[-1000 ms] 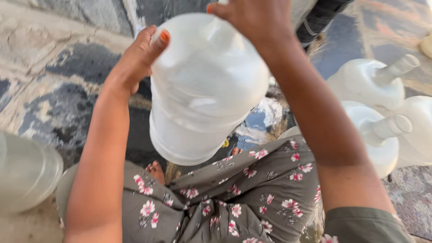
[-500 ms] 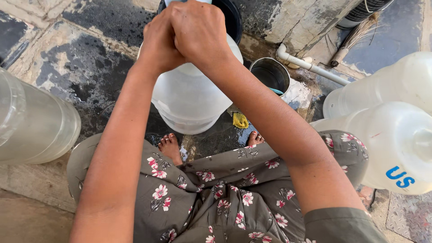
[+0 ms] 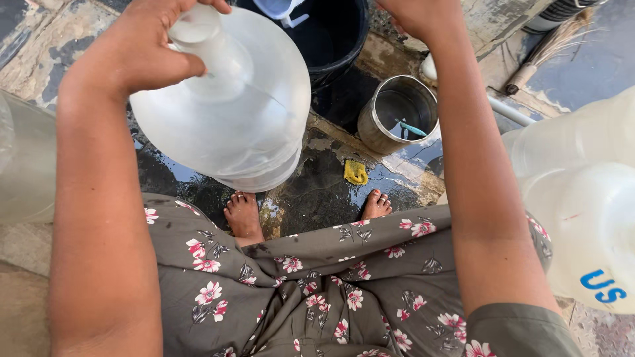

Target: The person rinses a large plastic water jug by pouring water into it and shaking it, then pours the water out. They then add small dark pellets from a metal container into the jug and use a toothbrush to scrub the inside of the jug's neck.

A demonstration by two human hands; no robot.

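Near: grey floral skirt across lap, bare feet on wet stone floor. Yellow scrap btwn feet. White jugs at right edge, another clear jug at left. Mid: big translucent water jug held tilted above floor, left of centre; left hand wrapped tight round its neck. Steel pot right of jug. Far: black bucket; right hand at top edge, fingers cut off by frame, can't tell grip.

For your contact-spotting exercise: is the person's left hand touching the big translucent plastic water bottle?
Touching. The head view shows the left hand wrapped around the neck of the translucent plastic water bottle.
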